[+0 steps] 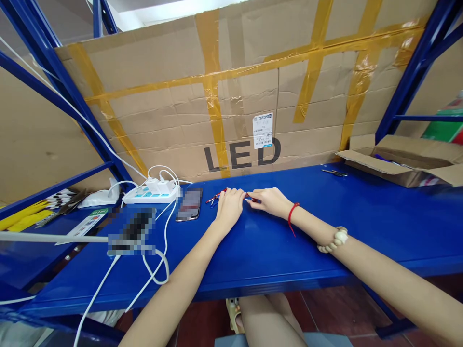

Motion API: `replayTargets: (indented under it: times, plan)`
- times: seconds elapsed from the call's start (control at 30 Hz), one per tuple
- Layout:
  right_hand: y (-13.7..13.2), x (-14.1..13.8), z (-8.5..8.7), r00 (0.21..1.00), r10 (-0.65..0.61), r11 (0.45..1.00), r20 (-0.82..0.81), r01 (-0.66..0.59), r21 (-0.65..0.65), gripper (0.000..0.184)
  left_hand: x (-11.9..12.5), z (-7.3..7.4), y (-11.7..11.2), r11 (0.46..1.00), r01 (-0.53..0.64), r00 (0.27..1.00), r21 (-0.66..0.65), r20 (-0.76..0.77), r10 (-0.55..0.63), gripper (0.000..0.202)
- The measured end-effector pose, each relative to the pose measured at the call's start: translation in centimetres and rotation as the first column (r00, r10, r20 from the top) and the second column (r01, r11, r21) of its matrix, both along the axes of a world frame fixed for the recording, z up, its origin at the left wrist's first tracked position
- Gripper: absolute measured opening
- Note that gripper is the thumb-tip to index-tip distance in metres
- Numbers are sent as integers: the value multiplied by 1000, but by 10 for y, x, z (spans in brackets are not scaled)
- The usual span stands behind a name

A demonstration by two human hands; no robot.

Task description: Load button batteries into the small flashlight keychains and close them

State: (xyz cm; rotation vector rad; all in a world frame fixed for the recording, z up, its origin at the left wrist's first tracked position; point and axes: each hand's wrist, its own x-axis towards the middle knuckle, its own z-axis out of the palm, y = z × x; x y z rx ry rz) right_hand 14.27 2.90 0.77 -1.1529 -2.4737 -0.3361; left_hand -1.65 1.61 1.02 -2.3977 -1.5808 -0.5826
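Both of my hands meet over the middle of the blue shelf top. My left hand (231, 205) has its fingers curled down at the surface, and what they grip is hidden. A small red thing with metal-looking parts (214, 197) sticks out past its far left side; its kind is not clear. My right hand (270, 201), just to the right, is pinched at the fingertips, with a bit of dark red showing there. Whether both red parts belong to one thing cannot be seen. A phone (189, 205) lies left of my left hand.
A white power strip (152, 193) with plugged-in chargers and loose white cables occupies the left, near a blurred-out device (133, 231). Keys (334, 173) lie toward the back right, beside an open carton (398, 168). A large cardboard sheet (173, 120) closes off the back.
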Motion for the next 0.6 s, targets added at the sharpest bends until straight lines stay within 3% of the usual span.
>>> replayTargets:
  times: [0.4, 0.5, 0.6]
  plan:
    - [0, -1, -1, 985, 64, 998, -162, -67, -14, 28, -1, 1, 0, 999, 38, 994, -14, 100, -37, 28]
    - [1, -1, 0, 976, 78, 997, -205, -80, -4, 31, -1, 0, 2, 997, 73, 972, -41, 227, -62, 28]
    - [1, -1, 0, 962, 78, 997, -261, -73, 28, 30, -1, -1, 5, 987, 149, 904, -61, 414, -111, 24]
